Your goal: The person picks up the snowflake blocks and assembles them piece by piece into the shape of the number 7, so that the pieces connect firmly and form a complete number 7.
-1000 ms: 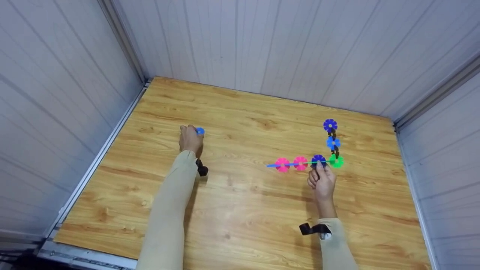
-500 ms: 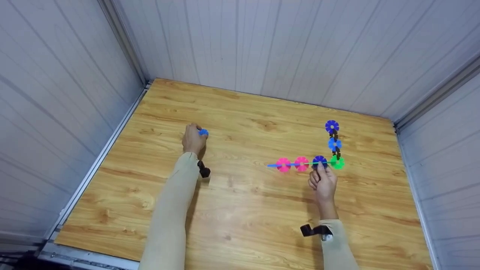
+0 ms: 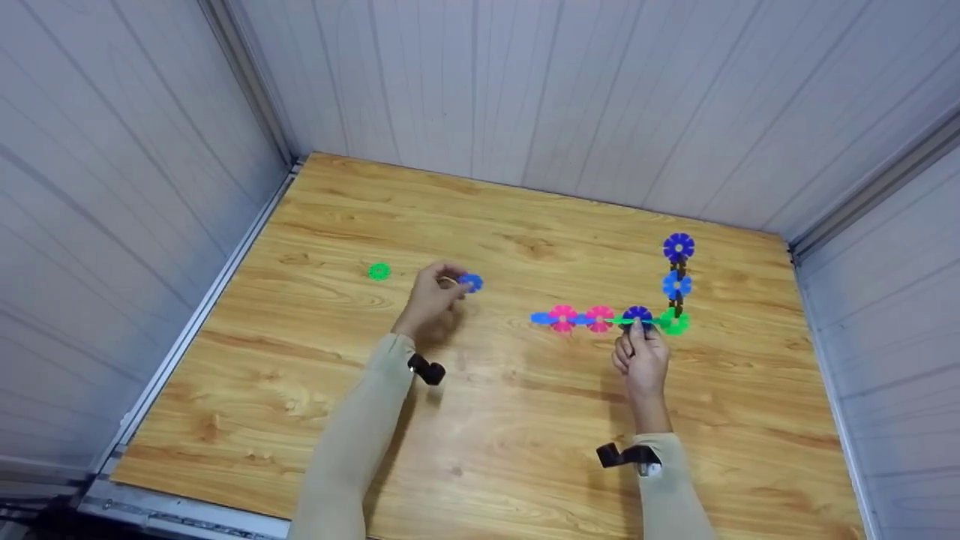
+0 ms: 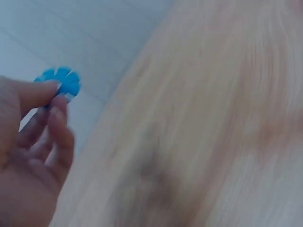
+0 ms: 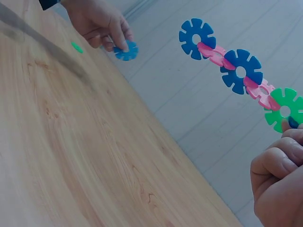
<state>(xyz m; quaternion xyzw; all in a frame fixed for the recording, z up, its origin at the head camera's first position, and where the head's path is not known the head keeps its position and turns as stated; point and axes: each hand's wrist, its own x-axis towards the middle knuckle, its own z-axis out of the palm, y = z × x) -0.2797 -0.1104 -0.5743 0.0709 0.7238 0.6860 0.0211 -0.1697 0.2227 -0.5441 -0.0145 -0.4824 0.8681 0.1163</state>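
Note:
My left hand [image 3: 433,294] pinches a loose light blue notched disc [image 3: 471,283] between thumb and fingers, held above the table; the left wrist view shows the same blue disc [image 4: 61,81] at the fingertips. Farther right, my right hand [image 3: 643,358] pinches an L-shaped chain of interlocked snowflake discs at its dark blue disc [image 3: 637,315]. Leftward from the grip run pink discs [image 3: 563,319] with blue ones set crosswise. A green disc [image 3: 675,322] forms the corner, and from it blue and dark discs extend away to a dark blue end disc [image 3: 679,247]. The two hands are apart.
One green disc [image 3: 379,271] lies flat on the wooden table [image 3: 480,420], left of my left hand. Pale panel walls [image 3: 480,90] enclose the table at the back and both sides. Black wrist mounts [image 3: 427,369] stick out from both sleeves.
My left hand has moved right and toward me with the blue disc, uncovering the green disc on the table. The right hand stays nearly in place; its chain has tilted slightly.

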